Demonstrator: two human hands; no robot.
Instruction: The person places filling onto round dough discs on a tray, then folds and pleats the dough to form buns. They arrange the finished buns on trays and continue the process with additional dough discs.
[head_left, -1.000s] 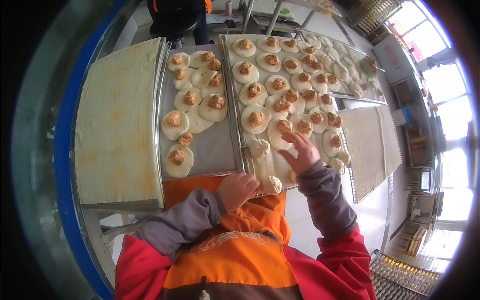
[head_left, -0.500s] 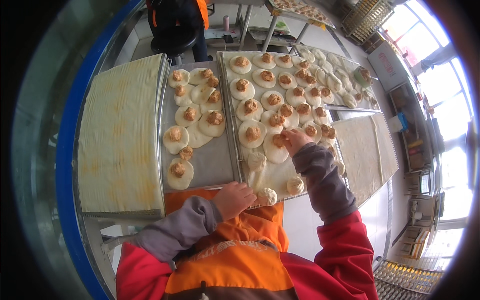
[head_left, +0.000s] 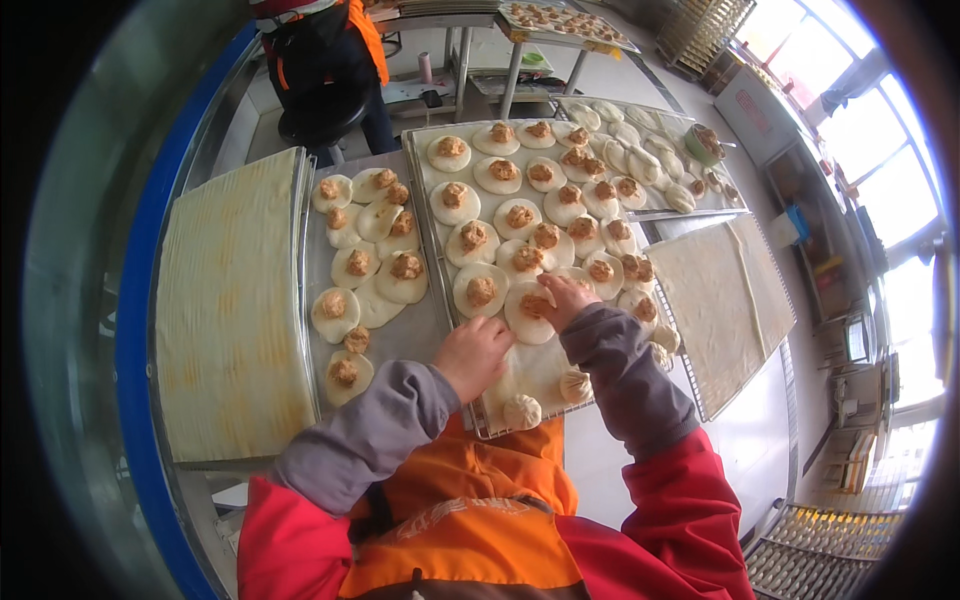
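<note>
My right hand (head_left: 568,300) is closed, its fingertips against the reddish-brown filling on a round dough wrapper (head_left: 525,327). My left hand (head_left: 474,358) sits at the near left of that wrapper, fingers curled together. Whatever is in its fingers is hidden. Close to both hands, a pleated bun (head_left: 522,411) and another closed bun (head_left: 576,386) rest at the tray's front. Farther back on the same tray (head_left: 448,302), several flat wrappers carry lumps of filling, such as the topped wrapper (head_left: 480,290) just beyond my left hand.
To the left lies a second tray (head_left: 398,345) of topped wrappers, then a stack under a pale cloth (head_left: 235,320). A cloth-covered rack (head_left: 715,300) stands right. At the back right are plain dough pieces (head_left: 640,160) and a green bowl (head_left: 706,146) of filling. Another person (head_left: 335,60) stands beyond.
My left hand has moved from the tray's front edge up beside the wrapper, covering where a twisted dough piece lay. My right hand stays at the filled wrapper. The view has shifted slightly.
</note>
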